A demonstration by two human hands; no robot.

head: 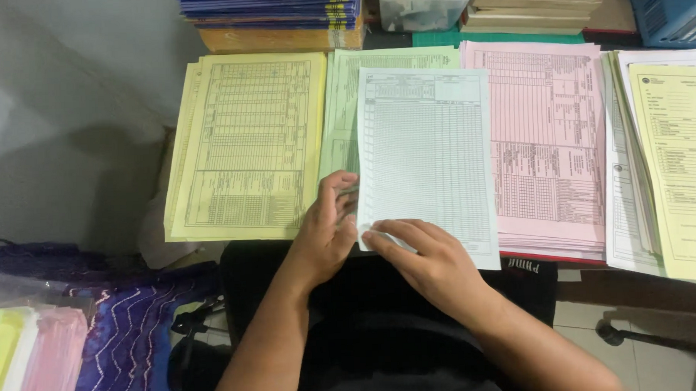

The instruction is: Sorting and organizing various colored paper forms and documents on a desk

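Note:
A pale printed form sheet (427, 154) lies tilted over a stack of light green forms (338, 119). My left hand (326, 231) pinches the sheet's lower left edge, thumb and fingers on it. My right hand (427, 258) rests flat on the sheet's lower left corner, fingertips touching the left hand. To the left lies a stack of yellow forms (246, 145). Right of the sheet sits a stack of pink forms (550, 142).
White sheets and a yellow form (678, 161) lie at the far right. Behind the stacks stand blue booklets (272, 5), a clear plastic box (422, 8), a pile of books (538, 4) and a blue crate (673, 7). Coloured paper (29, 353) on purple cloth lies lower left.

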